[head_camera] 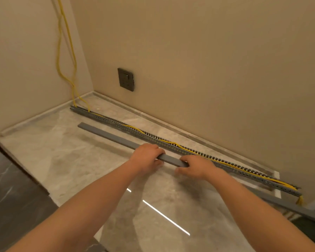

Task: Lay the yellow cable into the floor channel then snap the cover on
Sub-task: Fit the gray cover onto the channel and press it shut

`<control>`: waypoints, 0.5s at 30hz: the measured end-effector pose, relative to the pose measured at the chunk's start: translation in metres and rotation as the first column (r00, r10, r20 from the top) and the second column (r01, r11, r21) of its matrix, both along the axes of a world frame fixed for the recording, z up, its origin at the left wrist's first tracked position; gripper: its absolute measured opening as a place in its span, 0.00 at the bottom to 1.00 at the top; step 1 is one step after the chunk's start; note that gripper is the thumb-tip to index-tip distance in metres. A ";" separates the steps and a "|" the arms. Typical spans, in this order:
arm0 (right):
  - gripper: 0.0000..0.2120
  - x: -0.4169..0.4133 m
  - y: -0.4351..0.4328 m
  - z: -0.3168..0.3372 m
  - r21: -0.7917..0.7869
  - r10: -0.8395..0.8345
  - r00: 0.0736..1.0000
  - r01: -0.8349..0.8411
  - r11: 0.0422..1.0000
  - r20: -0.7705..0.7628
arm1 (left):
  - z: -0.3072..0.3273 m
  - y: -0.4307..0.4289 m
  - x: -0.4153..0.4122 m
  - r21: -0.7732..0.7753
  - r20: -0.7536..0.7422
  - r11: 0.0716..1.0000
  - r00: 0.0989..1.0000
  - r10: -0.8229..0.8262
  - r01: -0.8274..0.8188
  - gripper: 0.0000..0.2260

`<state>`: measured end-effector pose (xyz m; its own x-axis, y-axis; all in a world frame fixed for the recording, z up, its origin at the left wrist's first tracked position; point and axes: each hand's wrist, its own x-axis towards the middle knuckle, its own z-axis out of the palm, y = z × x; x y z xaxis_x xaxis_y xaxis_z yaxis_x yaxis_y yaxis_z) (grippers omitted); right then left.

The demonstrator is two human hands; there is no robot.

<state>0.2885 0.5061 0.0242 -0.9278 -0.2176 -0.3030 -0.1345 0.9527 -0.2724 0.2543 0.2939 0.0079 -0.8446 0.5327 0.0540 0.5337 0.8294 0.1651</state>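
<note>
Head view: our left hand (147, 155) is curled over the grey cover (107, 134), fingers wrapped across its top and thumb underneath, gripping it near mid-length. Our right hand (194, 166) sits just beside it on the same strip, fingers closed over the far edge, thumb low on the near side; a short bare stretch of cover shows between the two hands. Cover runs diagonally from upper left to lower right, left end over the marble floor (65, 157), right end passing out near the frame's lower right corner. We can't tell whether it's lifted or resting on the tile. The slotted grey floor channel (105, 119) lies parallel to it, on the wall side, apart from the cover, top open. The yellow cable (173, 143) is in the channel for most of its length, loosely snaking, humping up above the slots in a couple of places. At the left end it climbs out and up the corner of the wall; at the right end it spills out past the channel end. Dark wall socket (126, 79) above the skirting.
</note>
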 end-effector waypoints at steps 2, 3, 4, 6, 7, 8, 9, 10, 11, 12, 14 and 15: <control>0.14 -0.010 -0.015 0.001 0.007 0.009 0.997 -0.009 1.000 -0.072 | 0.003 -0.016 -0.009 0.062 -0.008 0.998 1.000 0.025 -0.025 0.12; 0.13 -0.017 -0.024 0.003 0.013 0.017 0.994 -0.016 1.000 -0.105 | 0.004 -0.026 -0.016 0.086 -0.013 0.996 0.999 0.035 -0.034 0.13; 0.13 -0.024 -0.033 0.005 0.018 0.022 0.990 -0.020 1.000 -0.137 | 0.005 -0.035 -0.022 0.103 -0.018 0.994 0.999 0.042 -0.040 0.13; 0.14 -0.042 -0.059 0.009 0.038 0.019 0.985 -0.013 0.999 -0.170 | 0.007 -0.060 -0.041 0.114 -0.023 0.992 0.998 0.050 -0.048 0.15; 0.14 -0.050 -0.070 0.010 0.056 0.014 0.987 -0.005 0.998 -0.162 | 0.008 -0.069 -0.048 0.107 -0.018 0.993 0.999 0.049 -0.047 0.15; 0.14 -0.058 -0.081 0.010 0.078 0.016 0.990 -0.005 0.997 -0.141 | 0.009 -0.081 -0.057 0.091 -0.007 0.995 0.999 0.046 -0.045 0.16; 0.14 -0.067 -0.094 0.008 0.103 0.019 0.994 -0.008 0.995 -0.110 | 0.008 -0.095 -0.066 0.070 0.004 0.997 0.999 0.039 -0.039 0.17; 0.13 -0.075 -0.106 0.004 0.130 0.024 0.997 -0.014 0.991 -0.076 | 0.007 -0.109 -0.076 0.041 0.010 0.999 1.000 0.029 -0.029 0.18; 0.11 -0.081 -0.117 0.001 0.156 0.023 0.999 -0.017 0.988 -0.041 | 0.005 -0.123 -0.085 0.011 0.022 1.000 1.000 0.018 -0.018 0.18; 0.11 -0.087 -0.128 -0.001 0.180 0.016 1.000 -0.013 0.984 -0.011 | 0.002 -0.137 -0.094 -0.009 0.040 1.000 0.999 0.007 -0.007 0.17; 0.13 -0.098 -0.148 -0.005 0.220 -0.012 0.999 0.004 0.975 0.036 | -0.003 -0.162 -0.111 -0.031 0.093 0.999 0.995 -0.026 0.029 0.15; 0.14 -0.105 -0.159 -0.005 0.239 -0.024 0.998 0.011 0.971 0.054 | -0.004 -0.173 -0.119 -0.041 0.108 0.998 0.993 -0.048 0.052 0.14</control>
